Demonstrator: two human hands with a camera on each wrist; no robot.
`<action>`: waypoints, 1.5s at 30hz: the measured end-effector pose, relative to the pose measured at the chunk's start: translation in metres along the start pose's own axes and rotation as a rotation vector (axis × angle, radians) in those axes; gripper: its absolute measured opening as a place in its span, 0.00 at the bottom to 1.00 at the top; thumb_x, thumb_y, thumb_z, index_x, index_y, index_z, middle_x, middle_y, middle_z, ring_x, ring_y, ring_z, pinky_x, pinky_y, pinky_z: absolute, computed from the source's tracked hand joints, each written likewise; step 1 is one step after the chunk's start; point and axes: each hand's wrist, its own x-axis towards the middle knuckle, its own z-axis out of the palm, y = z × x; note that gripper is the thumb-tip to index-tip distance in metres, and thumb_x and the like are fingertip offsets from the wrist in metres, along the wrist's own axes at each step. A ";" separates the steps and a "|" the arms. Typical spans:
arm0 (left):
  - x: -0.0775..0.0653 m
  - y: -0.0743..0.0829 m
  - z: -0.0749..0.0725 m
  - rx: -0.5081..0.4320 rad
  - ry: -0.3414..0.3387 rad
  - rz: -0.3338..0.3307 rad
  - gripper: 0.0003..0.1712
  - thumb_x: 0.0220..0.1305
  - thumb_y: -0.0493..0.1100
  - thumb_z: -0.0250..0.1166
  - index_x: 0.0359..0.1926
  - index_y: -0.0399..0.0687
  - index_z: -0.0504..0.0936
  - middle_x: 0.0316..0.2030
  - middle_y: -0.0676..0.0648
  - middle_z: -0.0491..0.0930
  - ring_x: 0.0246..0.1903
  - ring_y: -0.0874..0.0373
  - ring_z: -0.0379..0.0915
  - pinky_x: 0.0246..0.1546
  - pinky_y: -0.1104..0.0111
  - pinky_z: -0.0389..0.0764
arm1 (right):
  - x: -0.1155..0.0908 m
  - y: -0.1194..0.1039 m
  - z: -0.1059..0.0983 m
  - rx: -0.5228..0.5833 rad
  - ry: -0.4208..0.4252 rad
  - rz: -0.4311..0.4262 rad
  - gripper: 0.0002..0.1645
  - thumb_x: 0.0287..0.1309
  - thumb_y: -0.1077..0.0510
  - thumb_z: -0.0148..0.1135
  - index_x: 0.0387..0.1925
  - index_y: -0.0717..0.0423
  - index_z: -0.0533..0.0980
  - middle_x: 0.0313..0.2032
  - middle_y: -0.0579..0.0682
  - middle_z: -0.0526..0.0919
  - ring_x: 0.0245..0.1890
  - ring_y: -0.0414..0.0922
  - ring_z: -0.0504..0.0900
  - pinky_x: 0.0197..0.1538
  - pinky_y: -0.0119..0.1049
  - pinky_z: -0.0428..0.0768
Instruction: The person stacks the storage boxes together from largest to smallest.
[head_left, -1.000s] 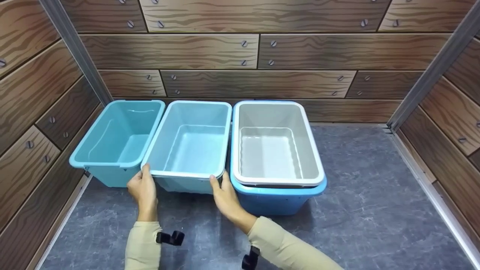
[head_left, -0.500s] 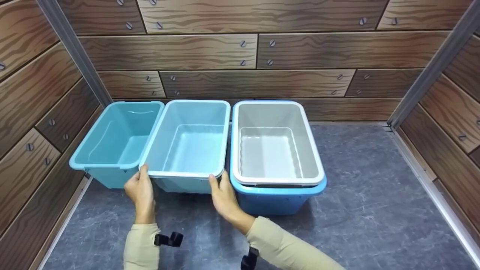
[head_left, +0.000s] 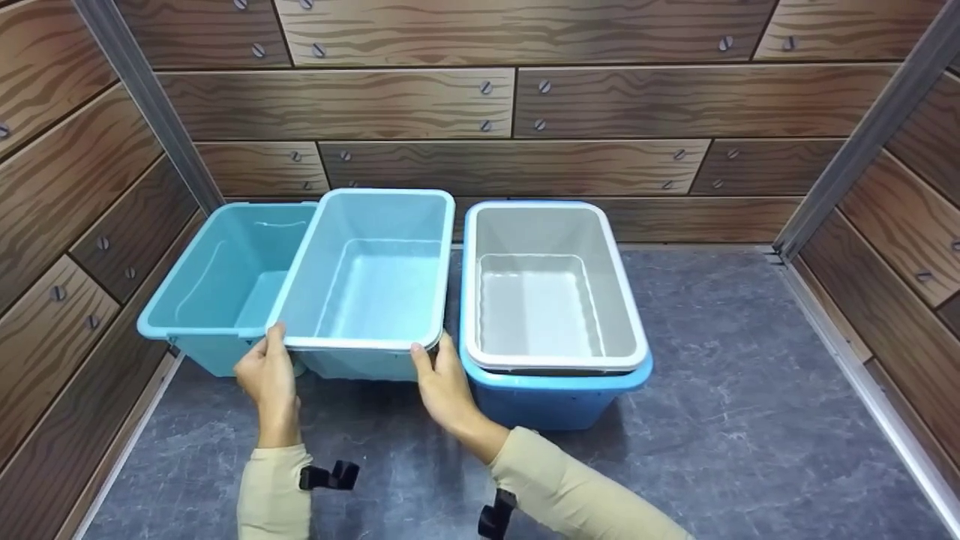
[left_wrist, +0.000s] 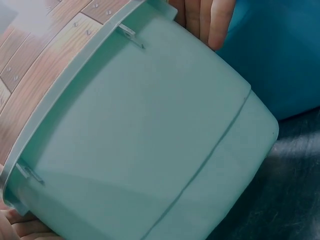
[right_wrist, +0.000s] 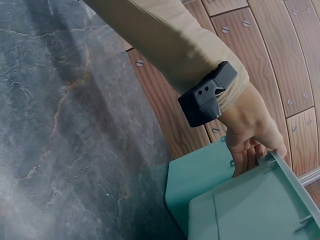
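A light blue plastic bin (head_left: 375, 285) is held at its two near corners. My left hand (head_left: 268, 375) grips the near left corner of its rim, thumb on top. The near right corner is gripped by my right hand (head_left: 448, 386), thumb on the rim and fingers below. In the left wrist view the bin's front wall (left_wrist: 135, 130) fills the middle, with my right hand's fingers (left_wrist: 205, 22) under the far corner. The right wrist view shows my left hand (right_wrist: 252, 130) at the rim. In the head view the bin overlaps the right rim of a teal bin (head_left: 199, 331).
To the right, a grey bin with a white rim (head_left: 559, 362) is nested in a blue bin (head_left: 547, 405). Wood-patterned walls (head_left: 420, 101) with metal corner posts (head_left: 142, 97) enclose the dark marbled floor (head_left: 735, 420).
The light blue bin has risen slightly and shifted left with both hands on it, overlapping the teal bin more. Its gap to the blue bin has widened.
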 end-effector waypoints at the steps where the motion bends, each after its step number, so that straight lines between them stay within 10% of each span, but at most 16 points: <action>1: 0.000 0.001 -0.001 0.000 0.001 0.003 0.31 0.65 0.50 0.58 0.05 0.55 0.62 0.06 0.61 0.51 0.12 0.66 0.46 0.20 0.72 0.55 | 0.001 -0.001 0.000 0.004 0.001 -0.004 0.33 0.74 0.56 0.41 0.72 0.68 0.48 0.71 0.67 0.56 0.74 0.59 0.56 0.74 0.55 0.60; 18: 0.001 0.014 -0.002 -0.098 0.035 -0.017 0.22 0.63 0.46 0.60 0.11 0.53 0.79 0.10 0.65 0.74 0.22 0.69 0.73 0.31 0.78 0.77 | 0.024 -0.028 -0.008 0.063 0.054 0.008 0.34 0.65 0.63 0.49 0.68 0.73 0.54 0.66 0.70 0.65 0.70 0.59 0.65 0.71 0.49 0.69; 45: -0.002 0.026 -0.005 -0.137 0.007 -0.014 0.13 0.61 0.42 0.61 0.23 0.43 0.87 0.13 0.64 0.76 0.21 0.72 0.75 0.27 0.80 0.81 | 0.054 -0.050 -0.034 -0.035 0.032 0.156 0.28 0.62 0.61 0.53 0.62 0.70 0.67 0.59 0.66 0.76 0.60 0.55 0.77 0.64 0.42 0.77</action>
